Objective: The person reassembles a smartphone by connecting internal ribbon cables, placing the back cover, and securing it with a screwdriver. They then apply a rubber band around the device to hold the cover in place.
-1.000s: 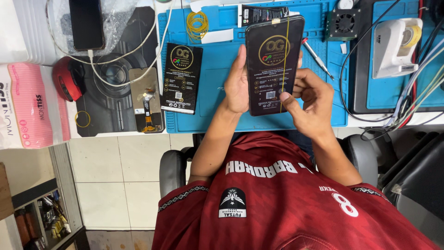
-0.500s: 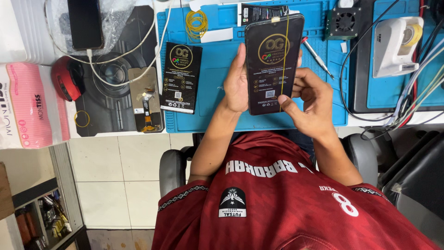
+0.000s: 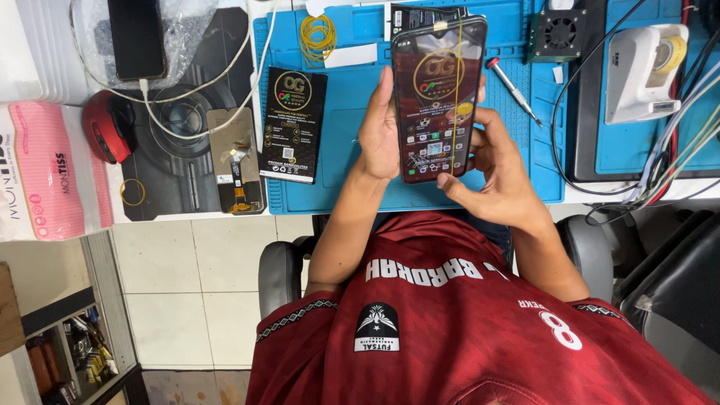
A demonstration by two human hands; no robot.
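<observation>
Both hands, left (image 3: 379, 139) and right (image 3: 499, 176), raised, fingers curled in grip.

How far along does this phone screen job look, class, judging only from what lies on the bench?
Done: an old display panel lies loose left of the blue mat, and a black packet sits out on the mat. In hand: left hand and right hand hold the lit phone. Left: the screwdriver lies untouched.

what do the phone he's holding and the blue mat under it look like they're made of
The phone, held by the left hand and right hand, has a front that looks like glossy glass: it reflects light. The blue mat looks like matte rubber or silicone, flat with moulded compartments; which one is unclear.
</observation>
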